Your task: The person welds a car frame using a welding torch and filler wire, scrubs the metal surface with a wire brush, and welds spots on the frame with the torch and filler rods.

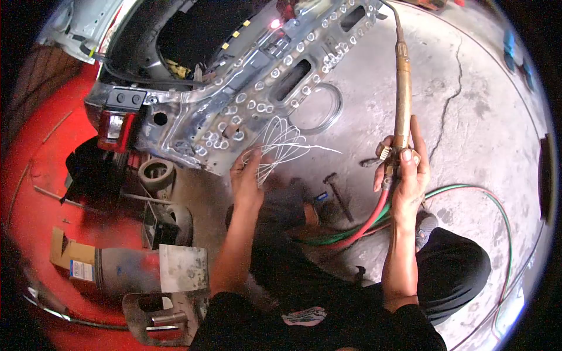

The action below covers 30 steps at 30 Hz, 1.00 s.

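Observation:
My left hand (249, 175) is closed round a loose coil of thin pale wire (284, 146), and one wire end sticks out to the right. In my right hand (407, 181) is a brass gas torch (403, 99), gripped at its valve end with the tip pointing up. Red and green hoses (374, 219) run down from the torch. A bare metal car body panel (234, 111) with many round weld marks stands in front, just above the wire coil. A small reddish glow shows near the panel's top edge.
Another wire coil (336, 111) lies on the concrete floor (456, 134). A hammer (339, 196) lies between my arms. At the left are a red tail light (117, 128), a tape roll (157, 174), a cardboard box (73, 260) and a handled metal tool (137, 319).

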{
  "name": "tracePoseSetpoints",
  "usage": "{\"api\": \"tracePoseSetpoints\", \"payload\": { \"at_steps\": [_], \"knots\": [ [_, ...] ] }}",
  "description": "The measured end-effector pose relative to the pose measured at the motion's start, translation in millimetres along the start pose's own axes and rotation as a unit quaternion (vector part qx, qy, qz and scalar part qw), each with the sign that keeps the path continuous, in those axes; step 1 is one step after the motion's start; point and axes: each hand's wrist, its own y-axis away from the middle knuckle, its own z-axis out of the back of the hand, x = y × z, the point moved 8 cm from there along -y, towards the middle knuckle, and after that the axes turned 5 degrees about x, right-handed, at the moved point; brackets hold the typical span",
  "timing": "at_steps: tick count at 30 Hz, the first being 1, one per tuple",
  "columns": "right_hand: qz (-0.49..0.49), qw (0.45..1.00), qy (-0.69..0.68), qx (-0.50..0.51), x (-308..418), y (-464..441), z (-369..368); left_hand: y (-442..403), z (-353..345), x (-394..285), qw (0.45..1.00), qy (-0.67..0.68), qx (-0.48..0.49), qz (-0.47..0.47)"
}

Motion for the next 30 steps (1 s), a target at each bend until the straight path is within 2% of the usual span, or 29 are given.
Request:
{"api": "tracePoseSetpoints", "payload": {
  "at_steps": [3, 6, 10, 15, 20, 22, 25, 27, 29, 30],
  "knots": [
    [0.015, 1.000, 0.007, -0.014, 9, 1, 1, -4, 5, 11, 0.999, 0.038, -0.015, 0.007],
    [0.026, 1.000, 0.002, -0.012, 16, 2, 3, -10, -6, -12, 0.983, 0.177, 0.002, -0.048],
    [0.026, 0.999, 0.009, -0.018, 21, 1, 7, -6, -22, -83, 0.977, 0.127, 0.010, -0.171],
    [0.024, 0.999, 0.000, -0.024, 21, -1, 14, -11, -21, -143, 0.953, 0.051, -0.085, -0.288],
    [0.025, 0.999, 0.011, -0.030, 22, -2, 15, -38, -26, -177, 0.885, -0.068, -0.169, -0.429],
    [0.025, 0.999, 0.012, -0.027, 23, -3, 13, -57, -31, -174, 0.866, -0.118, -0.172, -0.455],
    [0.021, 1.000, 0.011, -0.020, 23, -3, 11, -78, -25, -140, 0.874, -0.195, -0.183, -0.405],
    [0.023, 0.999, 0.012, -0.019, 24, -4, 11, -60, -27, -114, 0.858, -0.272, -0.202, -0.387],
    [0.027, 0.999, 0.019, -0.017, 25, -3, 12, -50, -28, -74, 0.866, -0.262, -0.198, -0.378],
    [0.026, 0.999, 0.016, -0.018, 25, -2, 12, -53, -23, -49, 0.860, -0.310, -0.194, -0.356]
  ]
}}
